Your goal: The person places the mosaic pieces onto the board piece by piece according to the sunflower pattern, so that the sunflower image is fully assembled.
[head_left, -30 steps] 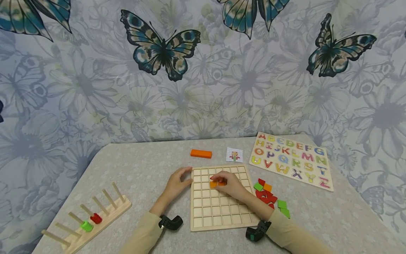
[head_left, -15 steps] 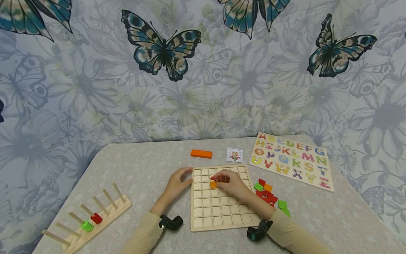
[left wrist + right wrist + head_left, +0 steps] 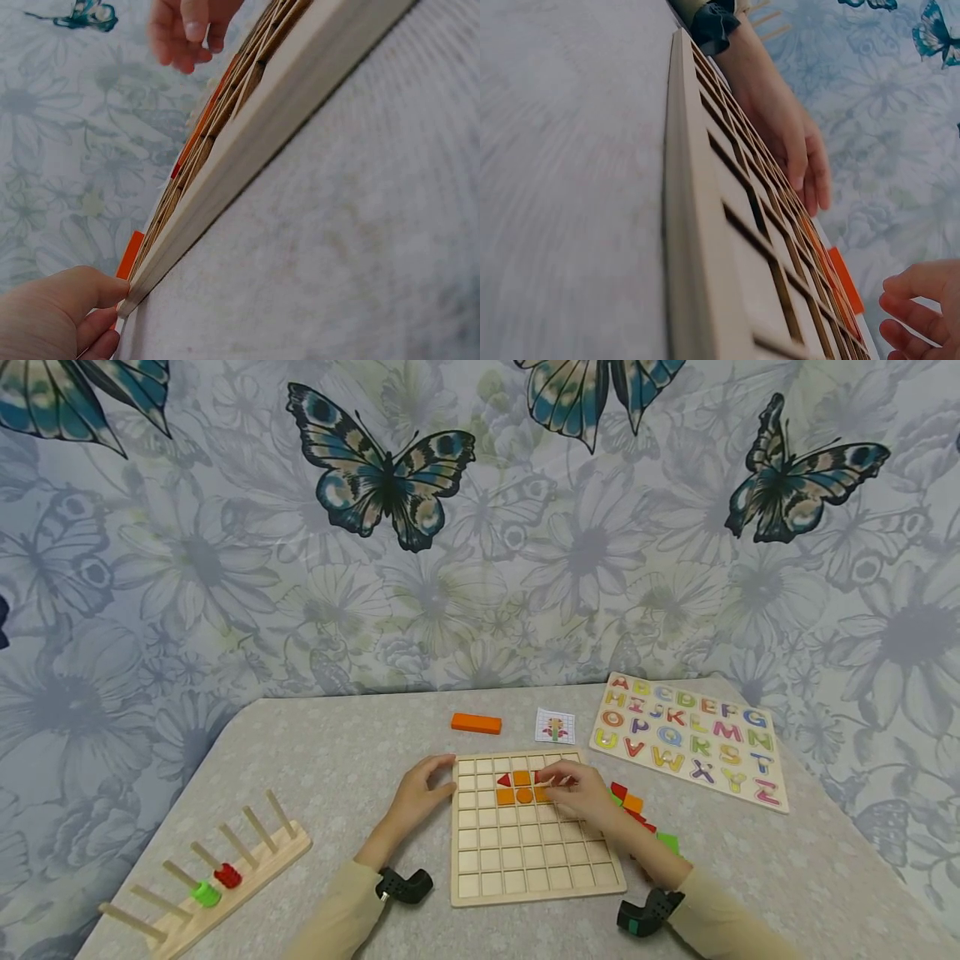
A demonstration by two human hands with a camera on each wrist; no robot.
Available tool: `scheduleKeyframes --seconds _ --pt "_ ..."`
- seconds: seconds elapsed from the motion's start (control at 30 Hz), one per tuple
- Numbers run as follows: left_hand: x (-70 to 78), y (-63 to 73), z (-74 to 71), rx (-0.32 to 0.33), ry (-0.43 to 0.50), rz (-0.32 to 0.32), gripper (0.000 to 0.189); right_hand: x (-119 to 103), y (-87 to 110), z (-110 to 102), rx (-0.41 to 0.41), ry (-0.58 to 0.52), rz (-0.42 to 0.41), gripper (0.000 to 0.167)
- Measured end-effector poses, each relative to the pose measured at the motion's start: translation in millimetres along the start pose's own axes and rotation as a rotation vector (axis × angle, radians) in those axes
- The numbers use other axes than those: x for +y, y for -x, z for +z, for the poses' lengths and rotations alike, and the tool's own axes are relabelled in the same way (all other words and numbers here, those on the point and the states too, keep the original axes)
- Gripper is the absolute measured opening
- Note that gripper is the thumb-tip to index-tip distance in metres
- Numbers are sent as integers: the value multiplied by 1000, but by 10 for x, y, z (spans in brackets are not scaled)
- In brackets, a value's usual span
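A square wooden grid board [image 3: 468, 864] lies in front of the person. My left hand [image 3: 416, 793] rests at its far left corner, fingertips and thumb touching the edge, as the left wrist view also shows at the board corner [image 3: 129, 304]. Over the upper right part of the board is my right hand [image 3: 581, 793], its fingers loosely bent with nothing between them in the right wrist view. Beside those fingers, several tiles sit in the grid: a red triangle [image 3: 505, 781], an orange square [image 3: 521, 778], another orange square [image 3: 506, 797] and an orange circle [image 3: 524, 795]. The hand partly hides more red and orange.
Loose red, green and orange tiles [image 3: 633, 803] lie right of the board, partly behind the right arm. Behind it are an orange block [image 3: 476, 723] and a small pattern card [image 3: 555, 726]. An alphabet board [image 3: 690, 739] lies far right; a wooden peg rack [image 3: 255, 877] stands left.
My right hand has moved right across the board, uncovering a red triangle, an orange square and an orange circle in the grid. The left hand has stayed at the corner.
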State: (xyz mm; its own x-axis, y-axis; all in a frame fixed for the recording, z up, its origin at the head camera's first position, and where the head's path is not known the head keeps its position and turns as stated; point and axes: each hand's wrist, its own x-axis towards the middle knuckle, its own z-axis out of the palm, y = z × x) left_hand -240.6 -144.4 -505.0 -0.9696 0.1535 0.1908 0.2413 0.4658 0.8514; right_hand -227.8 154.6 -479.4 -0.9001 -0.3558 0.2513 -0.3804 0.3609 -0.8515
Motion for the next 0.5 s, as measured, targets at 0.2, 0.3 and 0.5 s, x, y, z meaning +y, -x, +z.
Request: scheduleKeyframes --seconds 0.2,0.3,0.5 --pt "9 3 -8 -2 1 -4 44 143 167 -320 58 73 -13 21" --pt "16 8 -14 -1 8 -8 45 215 262 -476 81 91 33 23" --pt "33 9 -11 -4 8 -6 45 339 481 -712 143 166 64 25"
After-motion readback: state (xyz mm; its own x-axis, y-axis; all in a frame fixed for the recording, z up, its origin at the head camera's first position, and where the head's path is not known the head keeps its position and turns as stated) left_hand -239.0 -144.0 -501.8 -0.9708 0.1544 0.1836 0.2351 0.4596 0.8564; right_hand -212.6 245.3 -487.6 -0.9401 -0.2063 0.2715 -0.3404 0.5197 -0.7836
